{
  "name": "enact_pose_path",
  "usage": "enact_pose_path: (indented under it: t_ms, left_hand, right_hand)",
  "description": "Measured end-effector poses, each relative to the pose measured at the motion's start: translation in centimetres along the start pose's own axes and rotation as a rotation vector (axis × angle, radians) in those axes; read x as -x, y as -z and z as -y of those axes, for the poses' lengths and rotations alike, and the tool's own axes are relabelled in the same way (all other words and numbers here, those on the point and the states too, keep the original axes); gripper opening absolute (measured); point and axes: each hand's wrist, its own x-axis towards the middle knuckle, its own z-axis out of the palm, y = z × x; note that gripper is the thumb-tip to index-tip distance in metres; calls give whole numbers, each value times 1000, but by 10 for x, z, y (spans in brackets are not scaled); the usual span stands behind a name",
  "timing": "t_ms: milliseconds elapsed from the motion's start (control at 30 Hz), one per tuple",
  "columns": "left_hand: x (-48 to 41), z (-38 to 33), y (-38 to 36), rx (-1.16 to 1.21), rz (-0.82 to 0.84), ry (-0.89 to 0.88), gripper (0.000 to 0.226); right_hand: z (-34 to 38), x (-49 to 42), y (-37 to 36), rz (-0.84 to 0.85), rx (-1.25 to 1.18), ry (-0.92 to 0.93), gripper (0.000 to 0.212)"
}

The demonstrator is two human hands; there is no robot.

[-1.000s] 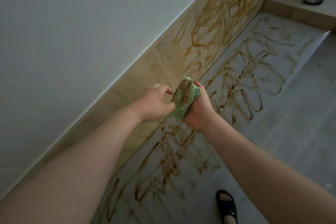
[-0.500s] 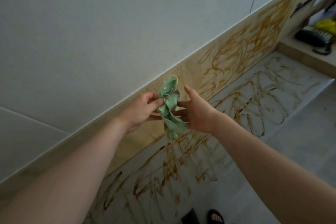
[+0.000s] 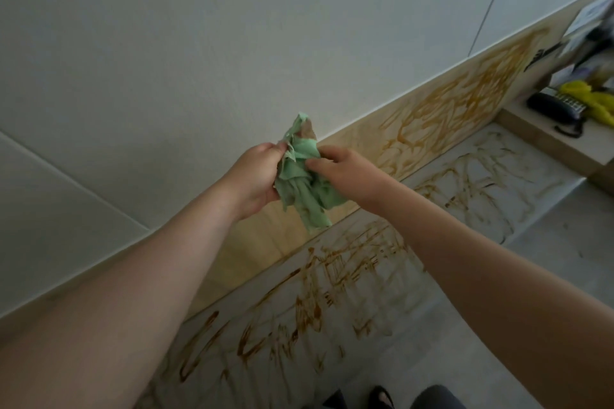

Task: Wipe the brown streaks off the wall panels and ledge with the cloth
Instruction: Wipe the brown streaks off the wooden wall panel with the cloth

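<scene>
Cloth (image 3: 300, 182), green and crumpled, hangs in the air between both hands, in front of the wood panel (image 3: 432, 132) and above the ledge (image 3: 538, 182); it appears to touch neither. The left hand (image 3: 255, 176) pinches its frayed upper edge, and the right hand (image 3: 349, 176) has its fingers (image 3: 319, 161) curled into the bunched middle, so both hands grip it. A brown patch shows near the top fold.

It looks thin, soft and very light: it will drape and bunch rather than keep a shape, and a loose tail dangles below the hands. For wiping, it would likely serve best folded into a flat pad with a clean green face outward, held in one palm with the fingers spread behind it. The soiled fold should be turned inward, or it may smear. Brown streaks (image 3: 471, 99) cover the panel to the right, and more brown streaks run along the ledge, so most of the wiping seems undone.
</scene>
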Motion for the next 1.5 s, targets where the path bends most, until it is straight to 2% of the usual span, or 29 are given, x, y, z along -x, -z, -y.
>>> enact_pose_path:
  t_ms: [100, 267, 400, 467, 533, 600, 667, 800, 900, 933, 1000, 1067, 1200, 1300, 1400, 1500]
  left_hand:
    - [3, -7, 8, 24, -50, -4, 39]
    - [13, -20, 3, 11, -161, -8, 41]
    - [23, -31, 5, 11, -64, -21, 55]
    - [23, -30, 1, 15, -18, -8, 52]
    - [20, -29, -8, -62, -9, 20, 48]
    - [15, -27, -21, -156, -68, 30, 33]
    - [10, -24, -40, -219, -146, 28, 19]
    - [3, -12, -68, -215, -156, 104, 20]
    - [-6, 1, -81, -528, -366, 129, 24]
    - [-9, 2, -86, -551, -452, 139, 20]
    - [-10, -2, -102, -364, -489, 151, 14]
    - [-12, -10, -124, -121, -424, 184, 22]
    - [-21, -12, -165, 17, -286, 240, 63]
    - [-29, -11, -184, 321, -132, 258, 90]
    - [-38, -16, -194, 627, -10, 203, 90]
    - [-41, -22, -199, 591, -1, 126, 77]
  right_hand:
    - [9, -6, 0, 10, -25, -29, 33]
    - [22, -14, 8, 77, -42, -5, 28]
    - [18, -24, 44, 113, -194, 7, 28]
    - [11, -26, 72, 171, -219, 29, 39]
    - [4, -27, 98, 230, -143, 60, 37]
    - [-1, -26, 120, 283, -72, 96, 30]
    - [-5, -26, 142, 304, -87, 90, 38]
    - [-1, -25, 174, 308, -175, 29, 47]
    - [3, -26, 192, 282, -188, 3, 48]
    - [4, -26, 196, 283, -169, 0, 49]
    - [5, -23, 198, 282, -142, -18, 53]
    - [4, -22, 198, 264, -149, -43, 58]
    - [9, -21, 199, 243, -317, -109, 53]
    - [18, -18, 205, 297, -516, -168, 45]
    - [22, -18, 217, 360, -528, -160, 44]
    - [15, -22, 228, 326, -423, -108, 27]
